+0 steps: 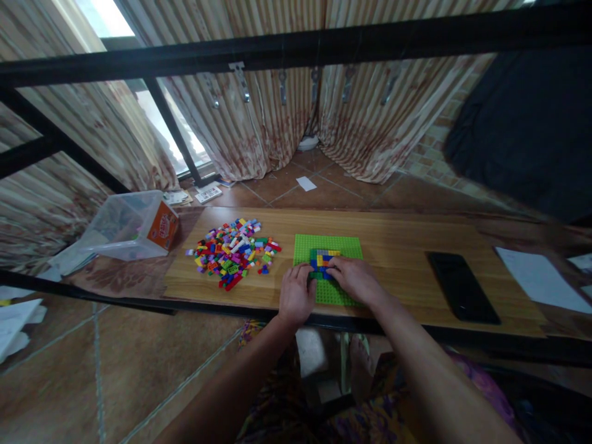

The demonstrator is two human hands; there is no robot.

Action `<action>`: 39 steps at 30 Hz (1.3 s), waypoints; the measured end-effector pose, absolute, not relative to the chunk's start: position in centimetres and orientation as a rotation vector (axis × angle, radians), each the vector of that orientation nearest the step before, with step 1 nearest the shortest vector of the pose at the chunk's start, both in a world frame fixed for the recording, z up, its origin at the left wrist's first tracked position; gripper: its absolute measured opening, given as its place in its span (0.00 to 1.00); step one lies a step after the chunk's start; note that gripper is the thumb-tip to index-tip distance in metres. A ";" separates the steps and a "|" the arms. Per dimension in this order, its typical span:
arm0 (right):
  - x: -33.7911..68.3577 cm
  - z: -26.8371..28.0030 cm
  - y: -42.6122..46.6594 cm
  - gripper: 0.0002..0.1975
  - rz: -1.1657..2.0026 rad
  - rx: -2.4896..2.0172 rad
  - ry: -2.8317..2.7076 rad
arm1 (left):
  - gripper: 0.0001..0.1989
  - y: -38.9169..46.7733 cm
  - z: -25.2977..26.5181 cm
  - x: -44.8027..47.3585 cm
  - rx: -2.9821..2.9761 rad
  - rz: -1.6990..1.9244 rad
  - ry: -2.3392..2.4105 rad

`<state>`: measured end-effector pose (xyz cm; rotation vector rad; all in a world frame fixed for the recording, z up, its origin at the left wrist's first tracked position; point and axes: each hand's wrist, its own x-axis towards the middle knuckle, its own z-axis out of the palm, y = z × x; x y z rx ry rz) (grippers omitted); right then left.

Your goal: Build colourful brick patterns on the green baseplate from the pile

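Note:
A bright green studded baseplate [303,245] lies on the wooden board, bearing a small build of toy building bricks [320,259] in blue, yellow, green, white and orange. My left hand [296,293] is closed, its curled fingers and thumb gripping the build's left side. From the right, my right hand [355,277] reaches over, with fingertips and thumb closed against the build's right side. Part of the brickwork is hidden beneath the fingers. Left of the baseplate spreads a loose pile of colourful building bricks [234,250].
A clear plastic tub [124,228] with an orange label lies at the left end. On the right are a black phone [462,287] and a white paper sheet [541,277]. A black metal bar [296,49] crosses above the board, with hooks hanging from it.

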<state>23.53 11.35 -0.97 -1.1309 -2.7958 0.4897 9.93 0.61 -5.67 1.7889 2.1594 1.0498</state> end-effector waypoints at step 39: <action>21.9 0.9 11.9 0.21 1.818 -0.990 -1.026 | 0.09 1.9 -3.2 10.8 2.440 0.234 2.022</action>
